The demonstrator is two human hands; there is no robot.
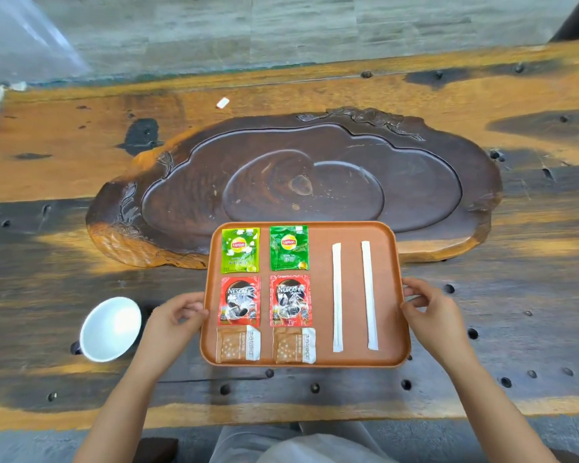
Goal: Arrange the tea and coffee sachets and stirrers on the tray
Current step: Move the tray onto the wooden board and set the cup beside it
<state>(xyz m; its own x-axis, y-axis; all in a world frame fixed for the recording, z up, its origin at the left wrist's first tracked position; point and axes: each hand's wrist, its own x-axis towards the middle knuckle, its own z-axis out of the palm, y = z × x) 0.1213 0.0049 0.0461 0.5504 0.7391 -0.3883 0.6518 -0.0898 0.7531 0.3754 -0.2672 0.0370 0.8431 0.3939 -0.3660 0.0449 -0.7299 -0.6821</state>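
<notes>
Orange tray [393, 295] lower centre of frame, long axis runs top-bottom. Left hand [173, 317] & right hand [432, 310] fingers curled on its side rims. Tea sachets [240, 250], coffee sachets [239, 300] upright in 2 cols. Stirrers [337, 297] right, parallel, lengthwise top-bottom.

An orange tray [318, 230] lies on the dark wooden desk [515, 295], its far edge overlapping a carved wooden tea board [415, 182]. On its left half, two columns hold a light green Lipton sachet [240, 250] and a dark green Lipton sachet [289, 247] at the far end, two red Nescafé sachets [239, 300] in the middle, and two brown sugar sachets [238, 344] nearest. Two paper-wrapped stirrers [337, 297] lie side by side on the right half. The left hand [171, 315] grips the left rim; the right hand [430, 309] grips the right rim. A white bowl [111, 329] sits left of the tray.
</notes>
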